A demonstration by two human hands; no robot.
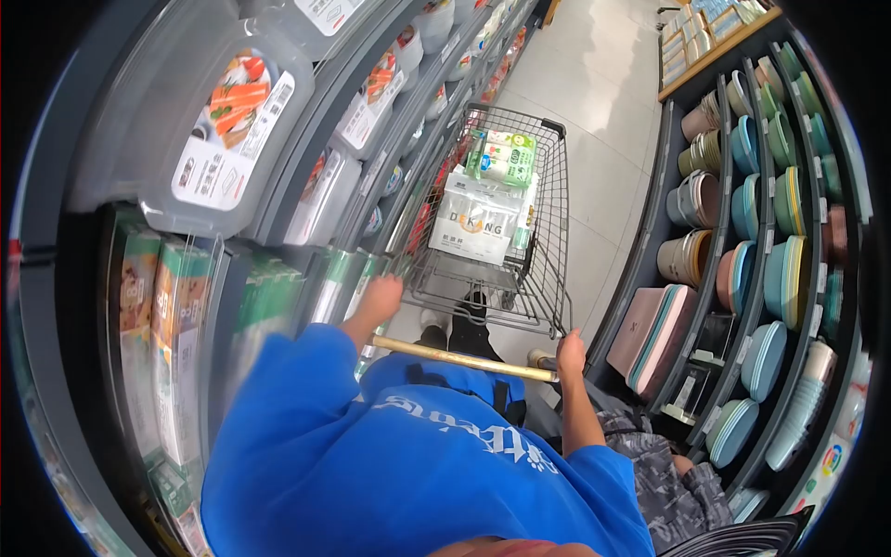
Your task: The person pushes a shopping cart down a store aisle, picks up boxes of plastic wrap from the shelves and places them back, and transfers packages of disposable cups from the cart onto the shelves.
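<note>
A wire shopping cart [568, 223] stands in front of me, with a yellow handle bar [455, 356] across its near end. My left hand [380, 299] is closed at the cart's near left corner, close to the shelf packages; its fingertips are partly hidden. On the other side, my right hand [571, 353] is wrapped round the frame by the right end of the bar. Inside the cart sits a white package marked DEKANG [471, 223], with a green-and-white pack [508, 160] behind it.
Shelves on the left hold clear plastic containers [232, 130] and boxed goods [181, 325], close to my left arm. The right shelves carry stacked bowls [745, 144], cups and pink trays [645, 334]. Tiled floor [594, 84] runs ahead. A person in camouflage-patterned clothing [650, 473] is at my right.
</note>
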